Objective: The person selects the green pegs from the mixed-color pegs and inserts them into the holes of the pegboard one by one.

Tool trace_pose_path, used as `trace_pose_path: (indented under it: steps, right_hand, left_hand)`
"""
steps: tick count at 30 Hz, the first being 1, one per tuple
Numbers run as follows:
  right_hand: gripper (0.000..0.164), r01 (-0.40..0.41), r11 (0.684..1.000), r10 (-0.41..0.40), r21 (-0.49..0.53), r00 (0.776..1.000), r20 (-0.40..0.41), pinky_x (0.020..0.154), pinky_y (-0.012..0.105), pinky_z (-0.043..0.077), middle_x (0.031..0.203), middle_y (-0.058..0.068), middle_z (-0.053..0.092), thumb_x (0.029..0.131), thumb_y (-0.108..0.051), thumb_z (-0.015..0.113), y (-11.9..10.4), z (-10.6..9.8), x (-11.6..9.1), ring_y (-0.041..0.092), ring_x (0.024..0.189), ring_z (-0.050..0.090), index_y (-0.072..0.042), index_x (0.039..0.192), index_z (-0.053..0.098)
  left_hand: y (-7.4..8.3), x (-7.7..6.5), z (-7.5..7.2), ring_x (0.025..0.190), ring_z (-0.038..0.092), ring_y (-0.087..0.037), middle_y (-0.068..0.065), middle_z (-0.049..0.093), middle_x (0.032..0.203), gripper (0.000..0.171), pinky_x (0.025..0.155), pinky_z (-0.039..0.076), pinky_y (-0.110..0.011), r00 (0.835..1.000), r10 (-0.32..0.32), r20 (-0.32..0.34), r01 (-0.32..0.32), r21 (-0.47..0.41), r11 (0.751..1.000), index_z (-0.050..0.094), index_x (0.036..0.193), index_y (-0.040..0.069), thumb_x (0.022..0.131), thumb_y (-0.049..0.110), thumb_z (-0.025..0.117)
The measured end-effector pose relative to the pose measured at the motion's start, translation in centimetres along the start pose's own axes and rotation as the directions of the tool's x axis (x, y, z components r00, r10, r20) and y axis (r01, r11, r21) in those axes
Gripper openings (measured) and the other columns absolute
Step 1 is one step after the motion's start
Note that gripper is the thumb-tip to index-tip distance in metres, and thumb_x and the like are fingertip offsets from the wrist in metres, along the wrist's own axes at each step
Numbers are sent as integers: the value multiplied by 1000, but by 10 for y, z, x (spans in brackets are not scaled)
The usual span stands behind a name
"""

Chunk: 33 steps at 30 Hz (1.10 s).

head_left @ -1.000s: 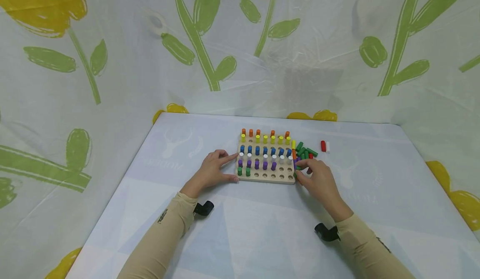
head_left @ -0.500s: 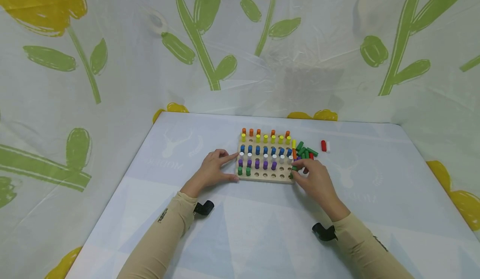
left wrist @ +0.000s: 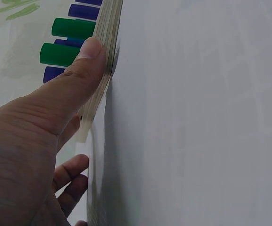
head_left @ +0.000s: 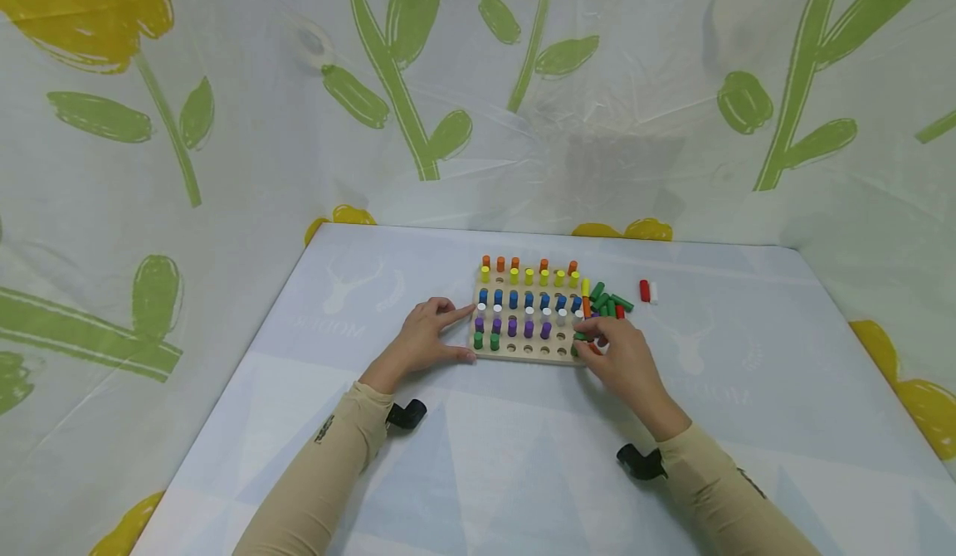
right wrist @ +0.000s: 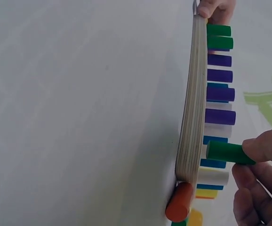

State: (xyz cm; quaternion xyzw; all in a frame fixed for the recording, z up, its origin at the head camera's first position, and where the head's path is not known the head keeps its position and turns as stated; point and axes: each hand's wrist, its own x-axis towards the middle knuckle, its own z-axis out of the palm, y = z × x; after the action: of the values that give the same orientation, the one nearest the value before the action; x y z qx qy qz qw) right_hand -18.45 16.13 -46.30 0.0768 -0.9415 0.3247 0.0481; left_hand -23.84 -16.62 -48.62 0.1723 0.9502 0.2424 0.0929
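Observation:
A wooden pegboard [head_left: 526,359] lies on the table, with standing pegs in rows of orange, yellow, blue, white, purple and green. My left hand [head_left: 424,338] rests against its left side; in the left wrist view the thumb [left wrist: 90,54] presses the board's edge. Between thumb and fingertips, my right hand [head_left: 623,363] pinches a green peg [right wrist: 224,151]. That peg is over the front right part of the board, its lower end close to the surface; whether it is in a hole I cannot tell. Two green pegs [head_left: 486,341] stand at the front left.
Loose green pegs [head_left: 602,302] lie heaped right of the board, with a red one [head_left: 620,312] among them. A yellow peg [head_left: 586,288] lies along the board's right edge. Farther right are a red peg [head_left: 644,290] and a white peg [head_left: 653,293].
My right hand has moved left with the green peg, from beside the board's right edge to above its front right holes. The left hand has stayed in place.

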Motion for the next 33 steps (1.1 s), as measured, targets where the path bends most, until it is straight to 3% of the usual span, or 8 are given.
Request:
trace_pose_path:
  steps: [8,17,33]
  right_hand:
    - [24,15,1000,-15,8,1000,20,84,41,50,105,6,70,92,-16,75,-5,3,0,26,96,56,-8,114,74]
    - [20,63,998,-63,16,998,11,73,36,45,96,3,68,91,-15,76,-9,5,1,22,85,53,-9,110,74]
    - [21,62,998,-63,20,998,23,83,39,52,102,4,72,91,-17,76,-19,12,3,22,94,59,-9,111,75]
  left_hand:
    - [-1,0,1,125,39,-30,-10,43,140,89,112,32,-48,1000,-8,-1,8,5,1000,45,155,32,78,57,83]
    - [-1,1,2,126,38,-30,-9,43,140,89,113,32,-48,1000,-7,-3,7,5,1000,44,155,33,78,58,82]
    - [-1,0,1,127,38,-30,-9,42,140,89,114,31,-48,1000,-8,-2,8,15,1000,45,155,32,78,57,82]
